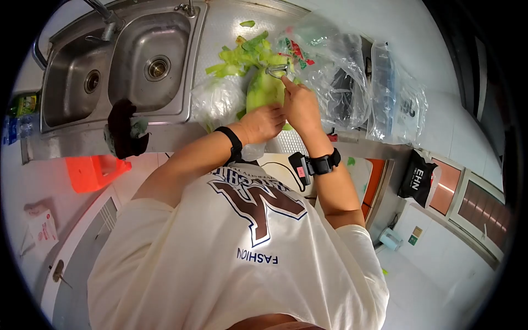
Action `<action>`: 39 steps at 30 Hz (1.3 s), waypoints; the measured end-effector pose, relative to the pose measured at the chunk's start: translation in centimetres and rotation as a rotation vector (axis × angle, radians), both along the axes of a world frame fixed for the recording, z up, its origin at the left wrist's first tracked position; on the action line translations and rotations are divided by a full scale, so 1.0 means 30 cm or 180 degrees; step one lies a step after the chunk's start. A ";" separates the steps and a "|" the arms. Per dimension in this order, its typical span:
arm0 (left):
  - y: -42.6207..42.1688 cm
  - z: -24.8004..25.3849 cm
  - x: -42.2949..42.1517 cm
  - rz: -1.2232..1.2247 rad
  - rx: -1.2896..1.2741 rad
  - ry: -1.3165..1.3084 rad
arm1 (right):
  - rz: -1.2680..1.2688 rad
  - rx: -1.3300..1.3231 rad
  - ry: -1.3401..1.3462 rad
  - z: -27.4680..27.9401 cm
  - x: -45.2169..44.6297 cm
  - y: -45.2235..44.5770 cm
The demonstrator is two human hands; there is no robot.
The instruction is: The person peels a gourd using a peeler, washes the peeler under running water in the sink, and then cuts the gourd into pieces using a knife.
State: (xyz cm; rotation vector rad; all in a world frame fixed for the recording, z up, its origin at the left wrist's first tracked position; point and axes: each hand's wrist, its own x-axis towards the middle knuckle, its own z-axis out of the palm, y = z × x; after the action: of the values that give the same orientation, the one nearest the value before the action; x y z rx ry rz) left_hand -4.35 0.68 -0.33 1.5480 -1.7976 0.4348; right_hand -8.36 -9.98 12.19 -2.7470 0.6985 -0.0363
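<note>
A large pale-green vegetable, which looks like a gourd [260,91], lies on the metal counter beside the sink. My left hand [264,122] is closed around its near end, fingers curled over it. In my right hand [302,107] is a metal peeler [276,70], its head lying across the upper part of the gourd. My index finger stretches along the peeler; its handle is mostly hidden by the hand. Green peelings [228,65] are heaped just beyond the gourd, and a loose piece of peel [247,23] lies farther back.
A double steel sink [190,66] stands on the left, with a dark cloth [125,132] over its front edge. A crumpled clear bag [217,102] lies left of the gourd. More clear plastic bags [335,77] cover the counter to the right. A red plastic container [91,173] is below left.
</note>
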 end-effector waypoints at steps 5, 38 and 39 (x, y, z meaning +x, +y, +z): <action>0.006 0.019 0.016 0.0041 -0.0042 0.0036 | 0.0188 -0.0076 0.0071 -0.078 -0.031 -0.003; 0.011 0.043 0.067 0.0118 0.0006 0.0265 | 0.0166 0.0248 -0.0412 -0.052 -0.191 0.030; 0.015 0.041 0.068 0.0058 0.0040 0.0230 | 0.0002 0.0332 -0.0435 -0.028 -0.185 0.033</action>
State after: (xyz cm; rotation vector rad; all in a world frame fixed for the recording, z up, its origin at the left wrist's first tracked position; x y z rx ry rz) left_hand -2.32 1.12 0.91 1.5702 -1.7355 0.3723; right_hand -13.92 -8.98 11.36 -2.6163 0.6437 -0.1807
